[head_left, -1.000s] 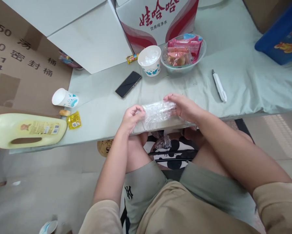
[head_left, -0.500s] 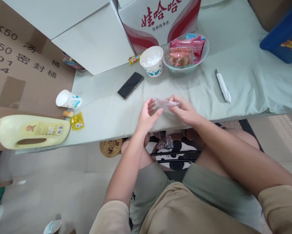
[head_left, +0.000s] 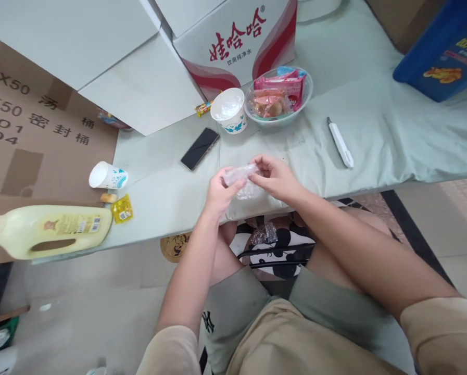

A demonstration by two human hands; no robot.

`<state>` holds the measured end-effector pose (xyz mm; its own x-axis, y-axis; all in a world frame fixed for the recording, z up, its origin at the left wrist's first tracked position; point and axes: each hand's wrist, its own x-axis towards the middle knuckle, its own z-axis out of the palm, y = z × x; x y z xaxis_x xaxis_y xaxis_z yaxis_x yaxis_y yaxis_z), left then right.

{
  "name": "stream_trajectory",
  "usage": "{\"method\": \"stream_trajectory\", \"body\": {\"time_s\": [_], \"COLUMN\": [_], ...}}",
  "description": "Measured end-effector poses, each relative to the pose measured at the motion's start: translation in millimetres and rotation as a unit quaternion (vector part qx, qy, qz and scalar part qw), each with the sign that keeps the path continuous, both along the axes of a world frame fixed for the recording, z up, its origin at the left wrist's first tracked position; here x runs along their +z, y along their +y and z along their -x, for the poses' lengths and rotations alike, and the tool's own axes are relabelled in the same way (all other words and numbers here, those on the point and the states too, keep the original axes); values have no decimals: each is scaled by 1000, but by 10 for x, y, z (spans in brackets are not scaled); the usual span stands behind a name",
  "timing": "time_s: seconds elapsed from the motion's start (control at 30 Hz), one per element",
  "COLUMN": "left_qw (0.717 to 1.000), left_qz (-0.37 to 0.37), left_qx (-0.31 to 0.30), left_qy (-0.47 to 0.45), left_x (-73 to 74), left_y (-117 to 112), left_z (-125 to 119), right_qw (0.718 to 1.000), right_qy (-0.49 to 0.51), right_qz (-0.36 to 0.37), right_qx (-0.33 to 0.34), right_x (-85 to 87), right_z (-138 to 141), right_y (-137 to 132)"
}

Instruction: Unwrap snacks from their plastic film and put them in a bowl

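Note:
A crumpled, clear plastic wrapper is stretched between my two hands, just above the front edge of the cloth-covered table. Its left end is pinched between the thumb and fingers of my left hand. At the other end, my right hand grips it with thumb and fingertips. Whether anything lies inside the wrapper I cannot tell. Beyond my hands stand a paper bowl with clear plastic in it and a clear plastic bowl of wrapped snacks. A black phone lies to the left of them.
A white utility knife lies on the right. At left are a tipped paper cup, a yellow packet and a large pale-yellow jug on its side. White boxes and a blue container stand behind.
My left hand has closed on the wrapper, which only my right hand held before. The wrapper is now spread between both hands. The camera view has shifted slightly.

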<state>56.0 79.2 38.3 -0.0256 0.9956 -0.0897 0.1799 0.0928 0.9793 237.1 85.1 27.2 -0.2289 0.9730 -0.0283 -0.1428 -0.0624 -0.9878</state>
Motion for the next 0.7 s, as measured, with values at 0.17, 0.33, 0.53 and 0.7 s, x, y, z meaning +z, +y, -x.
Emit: {"method": "stream_trajectory", "body": {"time_s": [0.17,0.33,0.53,0.7], "left_qw": [966,901,835,881], "left_qz": [-131,-187,30,175], "left_qx": [152,47,-126,-174], "left_qy": [163,389,534,404], "left_x": [474,781,663,754], "left_y": [662,1570,2205,2397], "left_z": [145,-140,-465,-432], "right_qw": [998,999,998,997], "right_qy": [-32,-49,-57,-59], "right_qz": [40,20,15,29], "right_qx": [-46,2,18,27], "right_x": [60,146,217,225], "right_z": [124,208,229,228], "right_y": [74,176,324,343]}}
